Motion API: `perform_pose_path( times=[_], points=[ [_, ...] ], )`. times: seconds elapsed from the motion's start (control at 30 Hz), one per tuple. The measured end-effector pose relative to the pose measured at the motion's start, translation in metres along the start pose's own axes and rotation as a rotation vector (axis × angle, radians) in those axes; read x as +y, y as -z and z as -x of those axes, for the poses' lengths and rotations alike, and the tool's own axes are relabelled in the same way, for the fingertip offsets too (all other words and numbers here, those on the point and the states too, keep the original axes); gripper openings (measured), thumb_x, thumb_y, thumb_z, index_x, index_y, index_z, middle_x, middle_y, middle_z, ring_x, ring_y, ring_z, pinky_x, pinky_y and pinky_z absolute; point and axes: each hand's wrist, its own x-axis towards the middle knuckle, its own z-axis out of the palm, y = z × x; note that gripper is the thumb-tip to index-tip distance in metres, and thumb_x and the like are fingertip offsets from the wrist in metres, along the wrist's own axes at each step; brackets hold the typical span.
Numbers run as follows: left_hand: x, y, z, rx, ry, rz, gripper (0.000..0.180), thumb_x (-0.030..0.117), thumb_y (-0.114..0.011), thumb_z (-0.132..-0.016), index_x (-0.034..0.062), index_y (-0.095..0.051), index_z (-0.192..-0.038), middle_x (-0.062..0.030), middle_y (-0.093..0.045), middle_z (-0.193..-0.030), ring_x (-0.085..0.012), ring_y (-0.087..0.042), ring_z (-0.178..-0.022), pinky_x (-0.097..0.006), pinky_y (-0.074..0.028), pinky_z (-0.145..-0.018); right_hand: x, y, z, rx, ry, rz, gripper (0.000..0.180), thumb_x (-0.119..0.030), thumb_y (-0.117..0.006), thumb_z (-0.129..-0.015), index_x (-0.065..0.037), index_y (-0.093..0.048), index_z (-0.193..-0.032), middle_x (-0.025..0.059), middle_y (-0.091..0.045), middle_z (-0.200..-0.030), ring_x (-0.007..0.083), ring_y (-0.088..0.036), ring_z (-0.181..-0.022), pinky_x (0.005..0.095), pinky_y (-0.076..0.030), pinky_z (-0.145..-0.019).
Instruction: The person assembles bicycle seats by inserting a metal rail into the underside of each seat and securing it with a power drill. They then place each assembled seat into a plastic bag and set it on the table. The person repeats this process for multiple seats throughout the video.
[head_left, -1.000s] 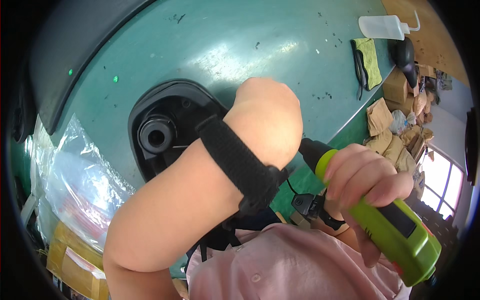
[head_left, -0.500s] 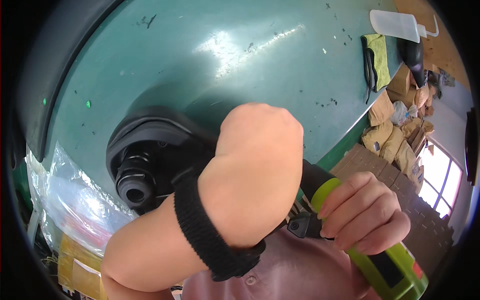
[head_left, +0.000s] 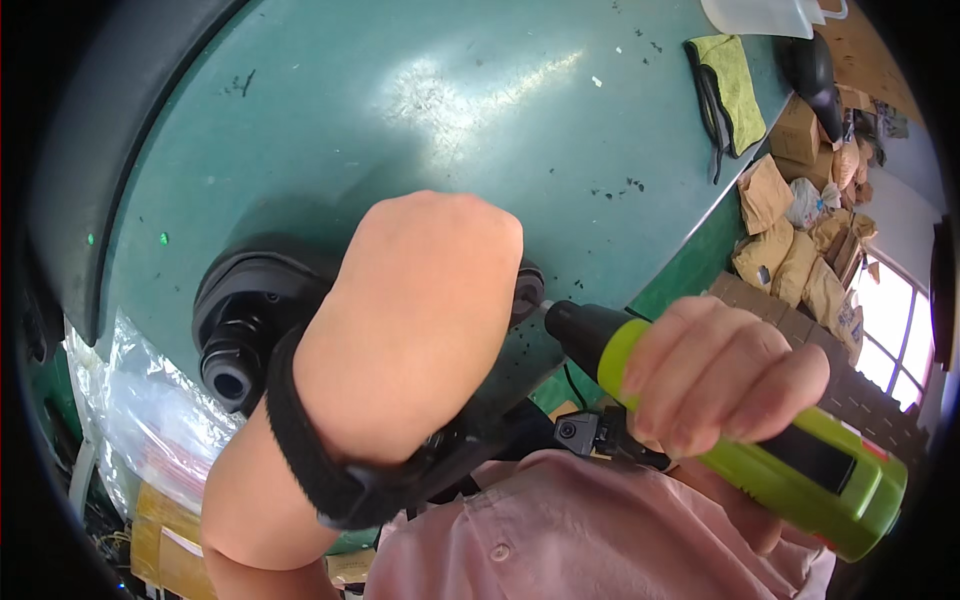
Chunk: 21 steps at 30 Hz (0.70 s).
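My left hand (head_left: pixel 430 290), wearing a black wristband (head_left: pixel 300 440), is closed over a black moulded plastic part (head_left: pixel 240 300). Its fingers are hidden beneath the back of the hand. A short hollow tube stands out of the part's left end, and a round end (head_left: pixel 527 295) shows just right of the hand. My right hand (head_left: pixel 720 375) is wrapped around a green and black electric screwdriver (head_left: pixel 800 480). The tool points left, and its thin metal tip meets or nearly touches the round end.
Beneath lies a green tabletop (head_left: pixel 300 110) with black specks. A yellow-green cloth (head_left: pixel 730 90) and a translucent squeeze bottle (head_left: pixel 765 15) are at the far right. A clear plastic bag (head_left: pixel 140 420) lies left. Beyond the table edge sit brown sacks (head_left: pixel 775 255) and cartons (head_left: pixel 795 130).
My left hand and the black part have shifted left, uncovering the round end. The screwdriver has swung toward level, and its tip now shows at that end.
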Motion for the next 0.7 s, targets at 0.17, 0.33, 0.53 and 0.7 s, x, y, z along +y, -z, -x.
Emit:
perform_pose_path(
  times=[0.17,0.33,0.53,0.7],
  points=[
    [-0.002,-0.005,0.002,0.026,0.010,-0.080,0.012,0.007,-0.068,-0.067,-0.0020,-0.063,-0.073,-0.0206,-0.062,-0.077,-0.0371,-0.061,-0.079,-0.043,-0.049,-0.070,0.017,-0.023,0.012,0.154,0.116,-0.018,0.072,-0.059,-0.075,-0.070,-0.005,-0.047,-0.107,0.0061,-0.058,-0.083,0.0189,-0.057,-0.064,0.0327,-0.046,-0.056],
    [0.004,-0.004,-0.004,-0.099,0.134,-0.143,0.023,0.009,-0.077,-0.064,0.0002,-0.070,-0.084,-0.0191,-0.066,-0.086,-0.0349,-0.064,-0.084,-0.042,-0.051,-0.073,0.014,-0.045,0.000,0.491,-0.081,-0.001,0.065,-0.050,-0.074,-0.074,-0.002,-0.047,-0.109,0.0069,-0.055,-0.076,0.0185,-0.055,-0.066,0.0309,-0.046,-0.059],
    [0.010,-0.013,-0.009,-0.109,0.175,-0.235,0.020,0.013,-0.077,-0.066,0.0044,-0.073,-0.082,-0.0176,-0.067,-0.083,-0.0337,-0.066,-0.081,-0.041,-0.052,-0.072,0.021,-0.047,-0.003,0.549,-0.020,0.092,0.059,-0.048,-0.074,-0.075,-0.003,-0.049,-0.104,0.0078,-0.056,-0.075,0.0193,-0.055,-0.063,0.0316,-0.046,-0.059],
    [0.006,-0.023,-0.003,0.021,0.150,-0.239,0.016,0.016,-0.075,-0.069,0.0088,-0.074,-0.084,-0.0172,-0.067,-0.081,-0.0336,-0.066,-0.080,-0.041,-0.052,-0.072,0.016,-0.036,-0.008,0.577,0.049,0.081,0.039,-0.029,-0.070,-0.082,-0.002,-0.051,-0.103,0.0068,-0.056,-0.073,0.0169,-0.056,-0.060,0.0286,-0.048,-0.056]
  ],
)
